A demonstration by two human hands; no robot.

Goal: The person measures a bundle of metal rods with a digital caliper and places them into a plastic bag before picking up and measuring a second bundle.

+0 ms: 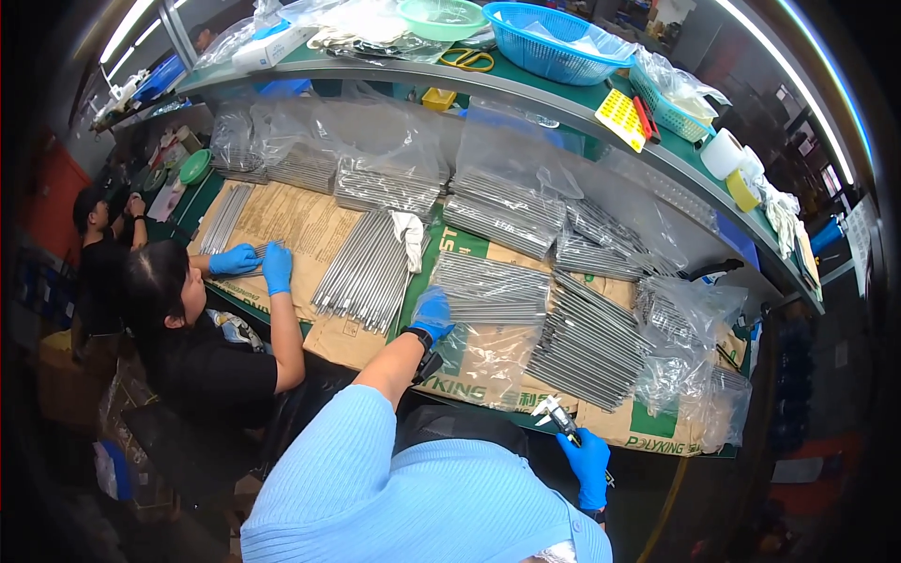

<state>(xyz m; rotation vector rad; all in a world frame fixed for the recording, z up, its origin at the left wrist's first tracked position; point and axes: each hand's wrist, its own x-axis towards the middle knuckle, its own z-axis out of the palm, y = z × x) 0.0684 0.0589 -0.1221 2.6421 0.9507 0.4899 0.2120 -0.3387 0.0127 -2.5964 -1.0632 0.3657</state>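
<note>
Bright centre, dark and warped edges.

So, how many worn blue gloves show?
4: the wearer's left hand at rods, right hand holding calipers; co-worker's left glove and right glove, picture left. Others may be hidden.

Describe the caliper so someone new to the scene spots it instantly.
At the near edge of the paper-covered bench, find the person's blue-gloved right hand. It holds the caliper, whose pronged silver end and dark body differ from the plain metal rods beyond.
</note>
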